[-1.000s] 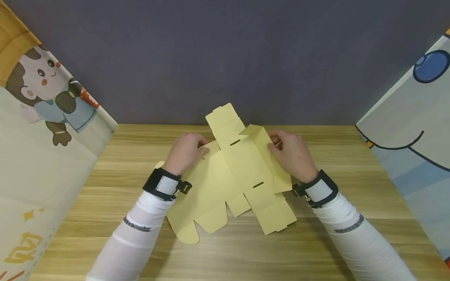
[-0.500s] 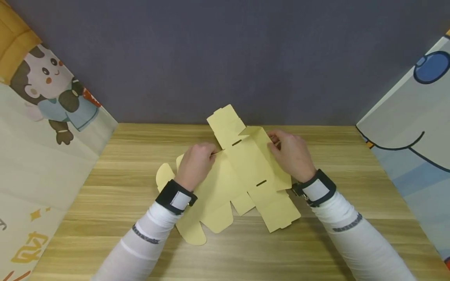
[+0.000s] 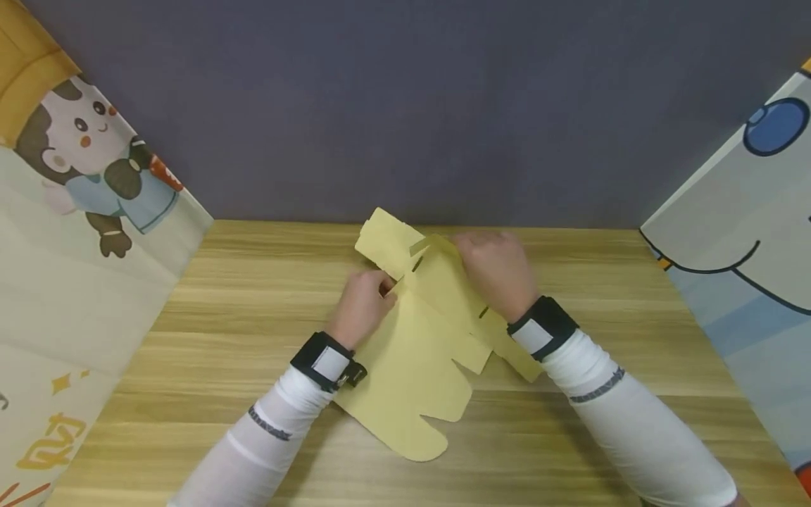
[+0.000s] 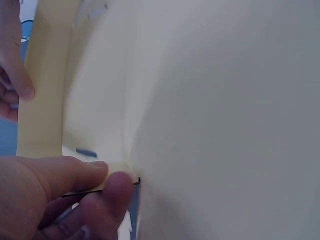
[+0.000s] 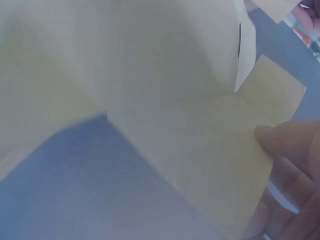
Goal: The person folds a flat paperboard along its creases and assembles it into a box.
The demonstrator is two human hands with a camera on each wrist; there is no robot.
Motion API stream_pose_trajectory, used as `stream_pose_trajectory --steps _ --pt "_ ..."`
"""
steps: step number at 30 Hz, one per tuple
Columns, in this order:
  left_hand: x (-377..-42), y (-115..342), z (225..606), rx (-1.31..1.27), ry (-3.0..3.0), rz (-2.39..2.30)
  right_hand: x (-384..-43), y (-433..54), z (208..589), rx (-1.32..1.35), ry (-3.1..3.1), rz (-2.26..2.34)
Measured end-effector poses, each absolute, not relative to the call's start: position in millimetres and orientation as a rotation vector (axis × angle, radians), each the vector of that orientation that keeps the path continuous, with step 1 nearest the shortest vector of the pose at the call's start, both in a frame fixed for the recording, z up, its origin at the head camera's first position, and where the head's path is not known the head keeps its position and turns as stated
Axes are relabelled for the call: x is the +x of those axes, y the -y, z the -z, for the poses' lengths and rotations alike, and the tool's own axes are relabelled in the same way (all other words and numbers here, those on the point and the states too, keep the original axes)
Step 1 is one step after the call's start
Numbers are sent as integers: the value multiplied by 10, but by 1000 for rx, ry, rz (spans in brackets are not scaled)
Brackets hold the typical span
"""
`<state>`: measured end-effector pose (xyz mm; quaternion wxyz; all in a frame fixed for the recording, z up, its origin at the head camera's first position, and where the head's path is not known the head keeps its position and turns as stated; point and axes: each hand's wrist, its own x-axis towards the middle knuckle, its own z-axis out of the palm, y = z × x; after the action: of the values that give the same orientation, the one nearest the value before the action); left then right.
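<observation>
At the left, a printed sheet (image 3: 63,282) is showing a cartoon figure (image 3: 123,183) in blue beside the surface (image 3: 196,338). A white sleeve (image 3: 243,451) is leading up to a black wristband (image 3: 319,360) and then to the left hand (image 3: 360,308), whose thumb and fingers are pinching the near-left edge of a yellow box (image 3: 408,366) close to a crease.

The box is sitting between the hands at the middle of the surface — largely unfolded, its inside facing up. One end flap (image 3: 388,241) is pointing away to the far left, a broad panel with rounded tabs is spreading toward the person, and a dark slot (image 3: 417,264) is showing near the far end. In the left wrist view, a long side panel (image 4: 42,107) is standing up along its crease.

The right hand (image 3: 497,274) is gripping that side panel, thumb on its inner face — fingers behind. Beyond it, another wristband (image 3: 543,328) and sleeve (image 3: 640,422) are showing, with a second printed sheet (image 3: 703,211) standing at the right.
</observation>
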<state>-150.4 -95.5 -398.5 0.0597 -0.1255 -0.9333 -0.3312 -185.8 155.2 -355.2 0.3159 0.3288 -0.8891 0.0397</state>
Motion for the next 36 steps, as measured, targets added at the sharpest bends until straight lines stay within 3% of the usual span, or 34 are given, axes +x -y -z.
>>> stream_pose_trajectory --steps 12,22,30,36 --pt "-1349 885 4133 -138 2856 1678 -1750 -1402 3742 949 2275 91" --pt "-1268 840 4180 -150 2835 1766 -1581 -1393 3880 1004 2216 142" --pt "-1235 819 4251 -304 2858 1500 -1479 -1374 3947 1030 2158 101" --pt "-1239 871 4236 -268 2838 1700 -1452 -1376 3963 1019 2155 121"
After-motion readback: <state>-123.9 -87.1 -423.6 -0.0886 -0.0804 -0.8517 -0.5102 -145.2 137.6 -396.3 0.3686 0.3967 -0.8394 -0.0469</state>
